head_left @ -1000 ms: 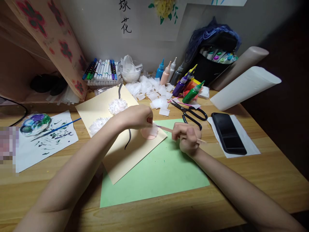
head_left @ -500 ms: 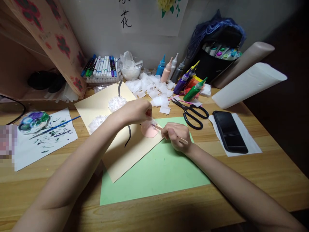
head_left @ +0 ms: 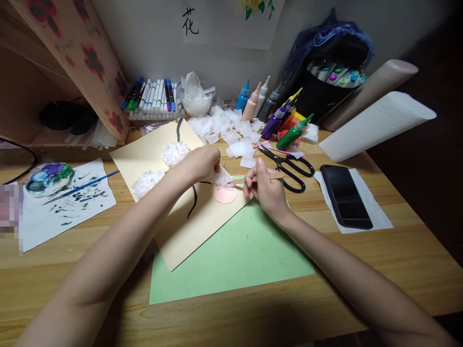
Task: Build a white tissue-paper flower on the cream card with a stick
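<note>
A grey wall [head_left: 152, 29] backs a wooden desk [head_left: 343, 279], seen from your head camera. In front of you a green sheet [head_left: 231, 265] lies partly under a cream card [head_left: 183, 241], which sits at a slant and carries two white ruffled puffs [head_left: 176, 153] and dark painted curves.

The pink circle [head_left: 224, 195] is near the card's right corner, with ruffled white paper [head_left: 221, 179] along its upper part. Your left hand [head_left: 205, 163] hangs just above that paper, its fingers curled downward; the fingertips are hidden, so you cannot tell whether they have hold of anything. Your right hand [head_left: 267, 190] has its thumb and fingers closed around a wooden stick [head_left: 238, 181], whose tip reaches the white paper at the circle's upper right.

Beyond your right hand lie black scissors [head_left: 281, 160], and a green bottle [head_left: 291, 136] leans behind them. White paper squares [head_left: 217, 120] are scattered past the card, in front of a clear bowl [head_left: 197, 103] of more white paper. To your left, a blue brush [head_left: 87, 184] rests on a paint-marked sheet [head_left: 90, 207].
</note>
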Available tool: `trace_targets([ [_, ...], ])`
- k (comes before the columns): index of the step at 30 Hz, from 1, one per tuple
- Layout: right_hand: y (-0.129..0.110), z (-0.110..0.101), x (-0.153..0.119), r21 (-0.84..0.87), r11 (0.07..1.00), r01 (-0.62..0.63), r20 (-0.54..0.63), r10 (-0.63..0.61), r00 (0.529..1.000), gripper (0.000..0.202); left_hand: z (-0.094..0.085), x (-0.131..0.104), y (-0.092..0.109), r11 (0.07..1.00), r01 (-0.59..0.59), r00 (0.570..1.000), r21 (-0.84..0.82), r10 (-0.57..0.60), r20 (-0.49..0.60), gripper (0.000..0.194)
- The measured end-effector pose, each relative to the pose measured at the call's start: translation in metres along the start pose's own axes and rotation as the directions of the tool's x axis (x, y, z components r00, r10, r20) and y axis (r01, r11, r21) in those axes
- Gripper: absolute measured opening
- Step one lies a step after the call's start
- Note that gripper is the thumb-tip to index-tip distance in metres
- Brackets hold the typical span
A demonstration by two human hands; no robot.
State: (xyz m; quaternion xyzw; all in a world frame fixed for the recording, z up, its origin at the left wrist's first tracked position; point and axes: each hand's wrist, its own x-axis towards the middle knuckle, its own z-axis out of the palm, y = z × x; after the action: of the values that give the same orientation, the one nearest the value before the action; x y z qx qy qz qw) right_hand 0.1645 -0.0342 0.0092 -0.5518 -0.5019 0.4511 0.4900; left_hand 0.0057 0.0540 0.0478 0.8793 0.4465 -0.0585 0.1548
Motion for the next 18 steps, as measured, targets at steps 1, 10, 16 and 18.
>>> trace_targets([
  [1, 0.0, 0.0, 0.0, 0.017, 1.0, -0.012, -0.001, 0.012, 1.0, 0.056, 0.0, 0.0, 0.0, 1.0, 0.005, 1.0, 0.002, -0.005, 0.001, 0.025],
  [10, 0.01, -0.009, -0.021, -0.352, 0.567, 0.745, 0.236, -0.717, 0.657, 0.048, -0.001, -0.001, 0.0, 1.0, -0.009, 1.0, 0.01, 0.009, 0.007, 0.025],
  [16, 0.013, -0.006, -0.018, -0.443, 0.345, 0.828, 0.413, -0.741, 0.53, 0.038, -0.002, -0.001, 0.001, 1.0, -0.014, 1.0, 0.001, 0.014, 0.022, 0.026],
  [18, 0.015, -0.005, -0.016, -0.451, 0.338, 0.826, 0.426, -0.732, 0.532, 0.037, -0.002, -0.002, 0.001, 1.0, -0.014, 1.0, 0.002, 0.014, 0.021, 0.027],
])
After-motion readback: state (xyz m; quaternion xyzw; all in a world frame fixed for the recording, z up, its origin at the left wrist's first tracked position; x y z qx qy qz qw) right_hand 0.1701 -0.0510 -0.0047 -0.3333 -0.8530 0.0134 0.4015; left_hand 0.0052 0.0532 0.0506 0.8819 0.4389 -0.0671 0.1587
